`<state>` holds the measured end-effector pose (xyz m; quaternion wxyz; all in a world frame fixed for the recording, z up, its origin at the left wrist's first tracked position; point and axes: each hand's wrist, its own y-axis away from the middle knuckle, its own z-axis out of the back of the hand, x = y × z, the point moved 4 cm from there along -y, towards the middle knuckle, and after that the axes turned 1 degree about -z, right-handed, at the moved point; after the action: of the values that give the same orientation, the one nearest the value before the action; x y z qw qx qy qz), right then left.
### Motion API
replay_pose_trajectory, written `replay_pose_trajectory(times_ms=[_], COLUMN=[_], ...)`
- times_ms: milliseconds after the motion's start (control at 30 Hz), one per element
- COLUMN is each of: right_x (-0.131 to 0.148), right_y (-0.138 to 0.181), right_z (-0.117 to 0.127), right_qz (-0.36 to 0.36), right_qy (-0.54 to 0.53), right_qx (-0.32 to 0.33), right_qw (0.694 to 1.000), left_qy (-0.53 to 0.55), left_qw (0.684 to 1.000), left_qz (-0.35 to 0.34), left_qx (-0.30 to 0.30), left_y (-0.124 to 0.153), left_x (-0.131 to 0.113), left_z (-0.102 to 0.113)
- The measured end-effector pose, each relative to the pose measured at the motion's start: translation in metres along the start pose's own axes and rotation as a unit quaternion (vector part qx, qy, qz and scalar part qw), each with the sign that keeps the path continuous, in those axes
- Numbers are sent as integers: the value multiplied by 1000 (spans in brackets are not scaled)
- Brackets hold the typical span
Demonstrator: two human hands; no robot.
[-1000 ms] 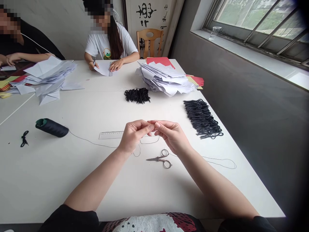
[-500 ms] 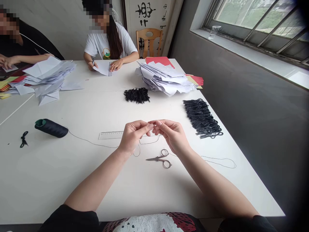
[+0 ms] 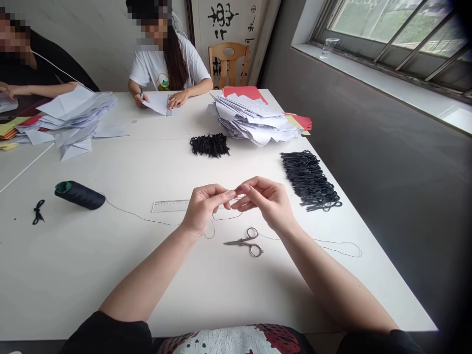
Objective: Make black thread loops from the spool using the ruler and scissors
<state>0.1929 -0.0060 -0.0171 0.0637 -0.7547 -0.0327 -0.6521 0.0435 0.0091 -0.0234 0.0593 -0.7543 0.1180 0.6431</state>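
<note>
My left hand (image 3: 204, 209) and my right hand (image 3: 264, 202) hover over the white table (image 3: 110, 255), fingertips meeting in a pinch on a thin dark thread (image 3: 227, 217). The thread sags in a loop below them and runs left to a black thread spool (image 3: 79, 194). A second length trails off to the right. Small steel scissors (image 3: 248, 242) lie just below my right hand, touching neither hand. A clear plastic ruler (image 3: 169, 206) lies partly hidden behind my left hand. The thread between my fingertips is too fine to follow closely.
A long bank of black elastic loops (image 3: 309, 179) lies to the right, and a black bunch (image 3: 210, 145) lies ahead. Stacks of folded white paper (image 3: 252, 120) (image 3: 75, 118) rise farther on. A co-worker (image 3: 165, 64) writes across the table, and another person (image 3: 22, 59) sits far left.
My right hand has risen slightly and shifted right, and its fingers now angle down toward my left hand's fingertips. My left hand has barely moved.
</note>
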Motion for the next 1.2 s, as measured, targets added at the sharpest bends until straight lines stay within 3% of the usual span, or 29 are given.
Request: replay_pose_trajectory(times_ms=[800,1067,1200], right_x=[3,0,-8], right_y=[3,-1,-3], right_z=[0,-5,-7], right_qz=[7,-37,-51], right_qy=[13,-60,-90], right_qx=[-8,42,16], right_qw=[1000,997,995], left_qy=[-6,16,16], left_qw=[1000,999,999], left_qz=[-1,-25,-18], left_qx=[30,21,24], left_y=[1,2,1], left_x=[-3,-1,0], left_z=[-4,-3,-4])
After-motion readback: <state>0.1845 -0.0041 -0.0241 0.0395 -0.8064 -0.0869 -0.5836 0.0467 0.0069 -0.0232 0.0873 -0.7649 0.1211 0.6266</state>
